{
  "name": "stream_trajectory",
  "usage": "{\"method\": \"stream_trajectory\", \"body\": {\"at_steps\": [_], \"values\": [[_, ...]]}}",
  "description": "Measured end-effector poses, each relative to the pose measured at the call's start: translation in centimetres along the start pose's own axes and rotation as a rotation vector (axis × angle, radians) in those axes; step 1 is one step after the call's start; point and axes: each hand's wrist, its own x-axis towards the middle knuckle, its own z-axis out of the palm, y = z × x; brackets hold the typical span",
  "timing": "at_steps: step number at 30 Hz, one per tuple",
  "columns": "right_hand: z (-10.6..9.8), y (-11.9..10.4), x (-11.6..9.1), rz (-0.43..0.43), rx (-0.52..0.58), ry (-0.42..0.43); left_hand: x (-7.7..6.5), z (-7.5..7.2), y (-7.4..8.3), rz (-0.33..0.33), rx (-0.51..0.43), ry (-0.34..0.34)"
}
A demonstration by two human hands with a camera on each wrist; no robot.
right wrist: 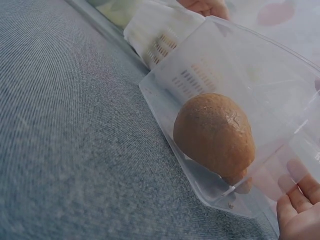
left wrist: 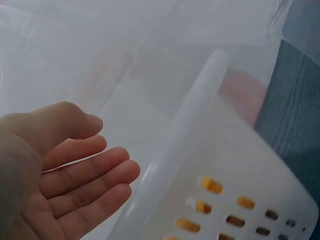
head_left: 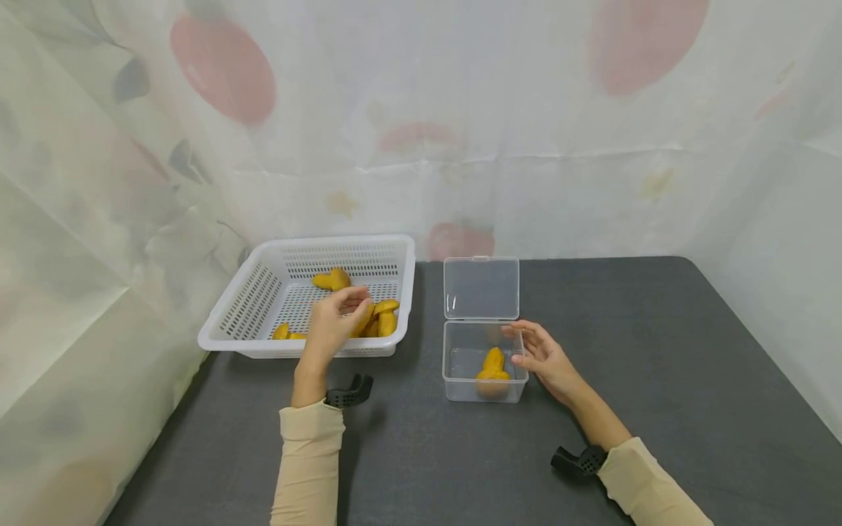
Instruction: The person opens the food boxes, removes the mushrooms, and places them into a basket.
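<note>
In the head view my left hand (head_left: 334,320) hovers over the white plastic basket (head_left: 220,332), near its front right part. The left wrist view shows that hand (left wrist: 82,175) with loosely bent fingers and nothing between them. Yellow mushrooms (head_left: 387,321) lie in the basket below and beside it. My right hand (head_left: 549,369) rests its fingers against the right side of a clear plastic box (head_left: 460,391), whose hinged lid (head_left: 482,288) stands open at the back. Inside the box is one mushroom (right wrist: 215,135), its rounded cap toward the front.
A dark grey cloth (head_left: 408,453) covers the table. Printed sheeting (head_left: 421,109) hangs behind it and along both sides, close behind the basket. The basket stands left of the box, with a strip of table between them.
</note>
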Motion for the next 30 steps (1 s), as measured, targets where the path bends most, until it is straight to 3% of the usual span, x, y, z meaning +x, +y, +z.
{"method": "stream_trajectory", "body": {"at_steps": [4, 12, 19, 30], "values": [[0.0, -0.1, 0.1, -0.004, 0.003, -0.007, 0.1, 0.8, 0.7, 0.033, -0.035, -0.013], [0.2, -0.4, 0.3, 0.002, 0.003, -0.018, -0.1, 3.0, 2.5, 0.169, -0.062, -0.053], [0.1, -0.3, 0.2, -0.002, 0.003, -0.022, -0.5, 4.4, 4.2, 0.255, -0.084, -0.12], [0.1, -0.3, 0.0, -0.002, -0.01, -0.005, -1.2, 5.7, 6.2, 0.258, -0.092, -0.231]]}}
